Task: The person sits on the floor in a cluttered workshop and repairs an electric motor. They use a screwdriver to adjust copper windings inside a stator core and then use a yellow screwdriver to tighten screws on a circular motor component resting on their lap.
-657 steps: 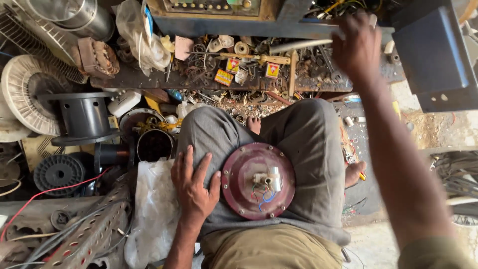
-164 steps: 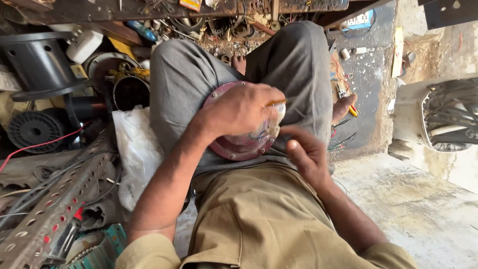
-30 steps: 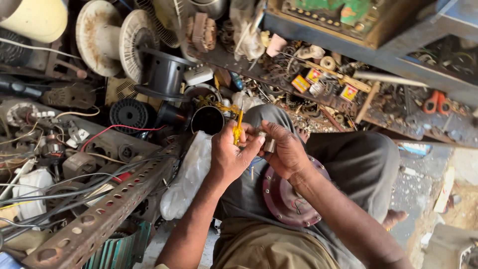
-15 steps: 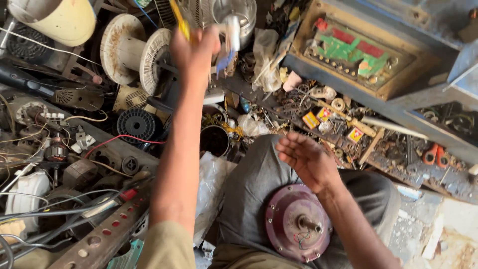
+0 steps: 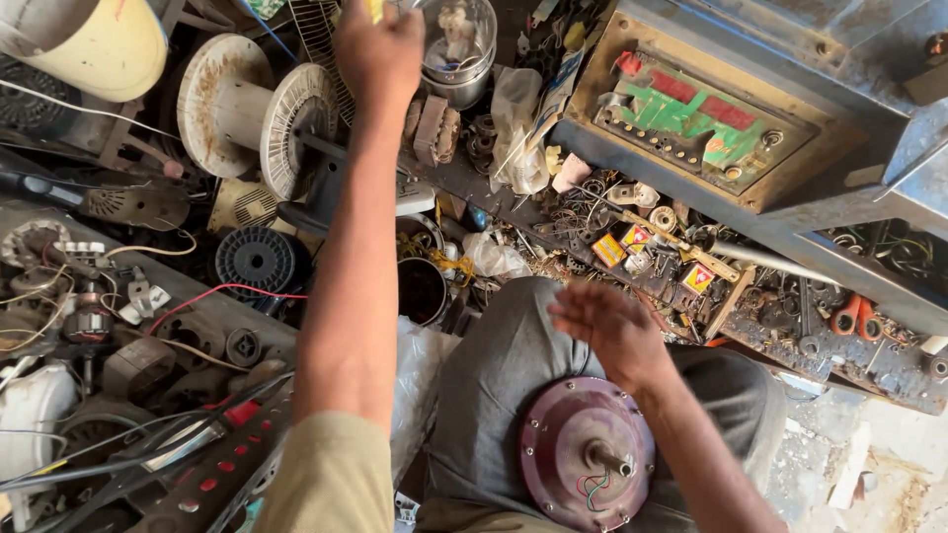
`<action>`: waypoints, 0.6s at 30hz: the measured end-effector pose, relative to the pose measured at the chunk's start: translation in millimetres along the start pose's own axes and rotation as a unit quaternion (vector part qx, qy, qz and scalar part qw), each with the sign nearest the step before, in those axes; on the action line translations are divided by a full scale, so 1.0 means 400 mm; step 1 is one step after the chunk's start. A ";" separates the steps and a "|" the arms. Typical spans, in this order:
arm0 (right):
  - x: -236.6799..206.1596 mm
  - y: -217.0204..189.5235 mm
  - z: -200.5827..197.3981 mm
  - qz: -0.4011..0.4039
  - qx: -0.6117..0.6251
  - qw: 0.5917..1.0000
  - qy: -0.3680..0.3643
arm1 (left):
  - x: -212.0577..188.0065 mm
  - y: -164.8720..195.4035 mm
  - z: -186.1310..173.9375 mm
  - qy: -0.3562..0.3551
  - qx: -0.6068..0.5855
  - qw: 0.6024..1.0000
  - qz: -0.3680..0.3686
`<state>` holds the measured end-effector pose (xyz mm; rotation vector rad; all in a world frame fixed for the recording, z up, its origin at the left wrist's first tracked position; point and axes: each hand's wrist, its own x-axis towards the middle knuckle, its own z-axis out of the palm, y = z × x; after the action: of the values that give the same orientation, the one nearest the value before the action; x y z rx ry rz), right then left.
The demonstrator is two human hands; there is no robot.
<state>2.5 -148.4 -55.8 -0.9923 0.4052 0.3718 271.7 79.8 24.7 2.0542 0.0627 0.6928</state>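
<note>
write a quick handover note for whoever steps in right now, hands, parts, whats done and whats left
Left hand: stretched up over the clutter, grip closed on a small yellow-handled item, mostly out of frame.
Right hand: open, empty, hovering above the lap.
Maroon round motor housing: on the lap, shaft up, coloured wires showing, no hand on it.
Done: cannot tell from here.
Left: the housing waits untouched.

warm daylight falls from the right, brightest on the concrete floor (image 5: 869,464) at the lower right, while the cluttered left side sits dimmer. the raised left hand (image 5: 380,49) is slightly motion-blurred, and straight edges bow near the frame borders.
</note>
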 end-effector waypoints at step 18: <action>0.291 -0.218 0.392 -0.038 -0.302 0.952 0.008 | -0.752 -0.218 -0.272 -0.247 -0.172 0.905 -0.301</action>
<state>169.6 -43.2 26.6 -1.6052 0.2674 0.4281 -15.5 120.4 -136.0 1.6736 0.2509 -0.1968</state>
